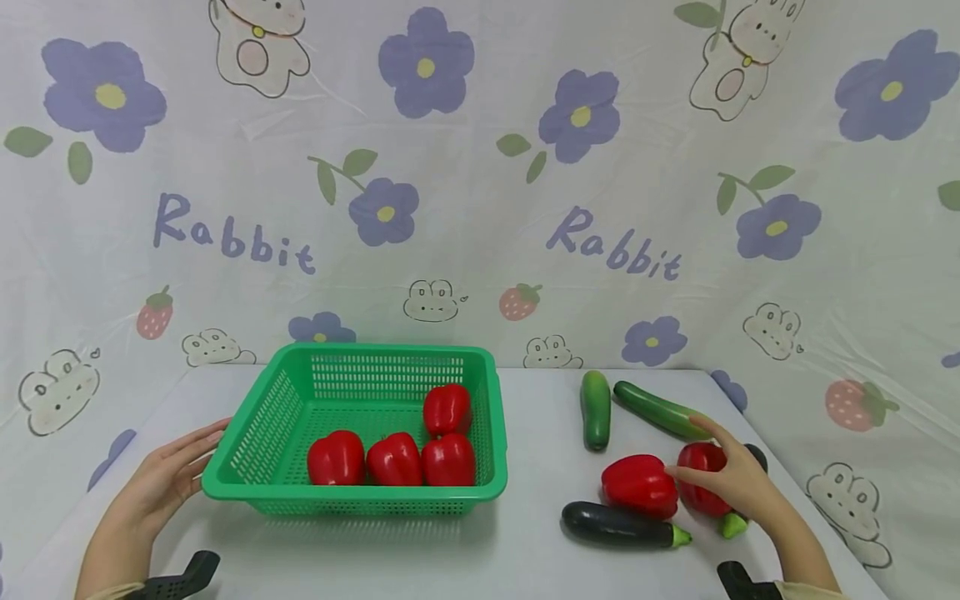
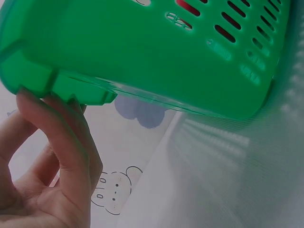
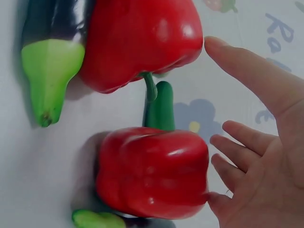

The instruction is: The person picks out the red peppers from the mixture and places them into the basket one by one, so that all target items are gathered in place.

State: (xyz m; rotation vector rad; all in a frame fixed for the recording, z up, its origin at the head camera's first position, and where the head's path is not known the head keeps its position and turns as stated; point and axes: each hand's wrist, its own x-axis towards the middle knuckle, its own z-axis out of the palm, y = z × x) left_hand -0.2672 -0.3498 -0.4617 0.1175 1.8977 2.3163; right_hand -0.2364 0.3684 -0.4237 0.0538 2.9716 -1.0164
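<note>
My left hand [image 1: 161, 479] touches the outer left rim of a green plastic basket [image 1: 352, 493], its fingertips just under the rim in the left wrist view. Inside the basket lie several red bell peppers [image 1: 336, 458]. On the right, my right hand [image 1: 735, 479] hovers over two more bell peppers with its fingers spread. Its thumb and fingers reach around the right pepper [image 1: 697, 502], and one fingertip overlaps the edge of the left pepper [image 1: 637, 485]. In the right wrist view no finger is curled round either pepper [image 3: 154, 173].
A dark eggplant [image 1: 618, 525] lies in front of the left pepper. Another eggplant [image 1: 733, 525] is mostly hidden by the right pepper and hand. Two cucumbers [image 1: 596, 408] lie farther back. A patterned cloth [image 1: 465, 250] hangs behind the white table [image 1: 525, 550].
</note>
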